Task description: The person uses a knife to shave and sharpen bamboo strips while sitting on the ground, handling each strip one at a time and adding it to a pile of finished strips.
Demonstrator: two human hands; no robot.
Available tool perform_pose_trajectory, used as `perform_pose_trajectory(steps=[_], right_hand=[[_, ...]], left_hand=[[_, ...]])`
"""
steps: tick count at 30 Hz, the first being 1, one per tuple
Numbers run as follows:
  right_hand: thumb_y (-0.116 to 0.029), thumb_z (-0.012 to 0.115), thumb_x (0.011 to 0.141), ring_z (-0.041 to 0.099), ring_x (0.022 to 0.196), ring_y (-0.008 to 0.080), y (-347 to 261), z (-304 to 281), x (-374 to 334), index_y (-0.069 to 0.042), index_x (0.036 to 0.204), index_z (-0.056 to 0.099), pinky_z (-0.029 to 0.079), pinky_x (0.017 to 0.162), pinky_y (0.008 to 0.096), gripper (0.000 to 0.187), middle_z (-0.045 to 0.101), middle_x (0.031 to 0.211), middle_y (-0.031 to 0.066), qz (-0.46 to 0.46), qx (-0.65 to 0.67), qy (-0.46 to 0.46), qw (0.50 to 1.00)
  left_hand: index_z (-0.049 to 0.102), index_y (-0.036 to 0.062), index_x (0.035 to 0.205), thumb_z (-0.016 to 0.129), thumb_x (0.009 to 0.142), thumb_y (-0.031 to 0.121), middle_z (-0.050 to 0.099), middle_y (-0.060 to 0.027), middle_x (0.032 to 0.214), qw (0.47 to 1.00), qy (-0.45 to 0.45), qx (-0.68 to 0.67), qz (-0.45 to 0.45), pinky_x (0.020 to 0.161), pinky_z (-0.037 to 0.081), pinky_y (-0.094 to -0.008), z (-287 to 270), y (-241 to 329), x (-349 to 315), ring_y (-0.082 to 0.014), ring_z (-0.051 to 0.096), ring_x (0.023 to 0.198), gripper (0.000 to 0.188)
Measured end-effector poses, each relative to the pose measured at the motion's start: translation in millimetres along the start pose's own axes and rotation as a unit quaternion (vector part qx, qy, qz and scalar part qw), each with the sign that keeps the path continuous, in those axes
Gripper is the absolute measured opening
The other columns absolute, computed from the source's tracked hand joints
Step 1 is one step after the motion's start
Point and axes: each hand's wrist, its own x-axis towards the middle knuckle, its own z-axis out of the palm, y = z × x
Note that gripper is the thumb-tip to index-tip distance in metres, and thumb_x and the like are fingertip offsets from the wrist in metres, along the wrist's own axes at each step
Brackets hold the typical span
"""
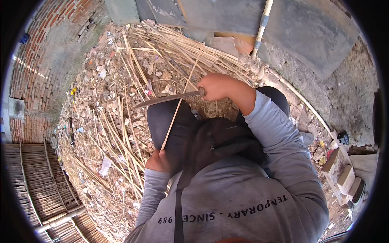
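My right hand (212, 86) is closed round the handle of a long-bladed knife (170, 98). The dark blade points left, above my bent knee, and crosses a thin bamboo strip (178, 106); whether the two touch I cannot tell. Down by my left thigh, my left hand (159, 160) grips the strip's near end, with some fingers hidden. From there the strip slants up and away to the right, past the blade, its far end over a pile of bamboo strips (174, 36).
More bamboo strips (121, 133) lie on the littered ground to my left. Grey panels (227, 16) and a pole (263, 24) stand ahead. At the right are stacked blocks (345, 179) by a wall. A slatted bamboo panel (36, 178) and a brick wall (44, 60) are on the left.
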Motion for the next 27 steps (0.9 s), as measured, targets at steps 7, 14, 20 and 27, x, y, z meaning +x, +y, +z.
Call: perform_pose_trajectory(steps=[7, 14, 20, 27], right_hand=[[-0.026, 0.071, 0.07, 0.064, 0.093, 0.0361, 43.1, -12.9, 3.6, -0.004, 0.102, 0.068, 0.05, 0.08, 0.0438, 0.039, 0.068, 0.096, 0.0189, 0.088, 0.037, 0.035, 0.995], [-0.029, 0.073, 0.072, 0.064, 0.089, 0.0364, 10.1, 6.3, 1.6, -0.003, 0.098, 0.066, 0.05, 0.078, 0.0437, 0.038, 0.067, 0.09, 0.0201, 0.02, -0.023, -0.024, 0.999], [-0.031, 0.074, 0.073, 0.063, 0.092, 0.0359, 44.8, -6.4, 6.3, -0.002, 0.099, 0.066, 0.05, 0.079, 0.0432, 0.039, 0.066, 0.093, 0.0211, 0.078, 0.033, 0.059, 0.995], [-0.032, 0.074, 0.073, 0.064, 0.09, 0.0343, 11.0, -2.5, 0.1, -0.003, 0.1, 0.066, 0.049, 0.078, 0.043, 0.041, 0.066, 0.09, 0.0205, 0.033, 0.054, -0.009, 0.998]], left_hand=[[0.055, 0.0013, 0.087, 0.036, 0.097, 0.043, 0.057, -0.0265, 0.062, 1.0, -0.004, -0.011, 0.001, 0.054, 0.043, -0.0549, -7.6, 16.3, 3.8, -0.0475, 0.058, 0.06, 0.047], [0.053, 0.0024, 0.084, 0.037, 0.097, 0.043, 0.057, -0.0266, 0.063, 0.999, -0.044, 0.013, -0.003, 0.054, 0.043, -0.0553, -7.6, 9.1, 1.2, -0.0483, 0.058, 0.062, 0.046], [0.054, 0.0021, 0.085, 0.04, 0.097, 0.043, 0.057, -0.0264, 0.065, 0.997, -0.054, -0.056, 0.016, 0.055, 0.043, -0.0527, -6.2, -6.1, 9.1, -0.0482, 0.058, 0.063, 0.045], [0.058, 0.0006, 0.09, 0.037, 0.1, 0.043, 0.057, -0.0188, 0.063, 0.965, -0.135, -0.223, -0.017, 0.057, 0.044, -0.0403, -12.8, -16.2, 16.3, -0.0363, 0.06, 0.061, 0.049]])
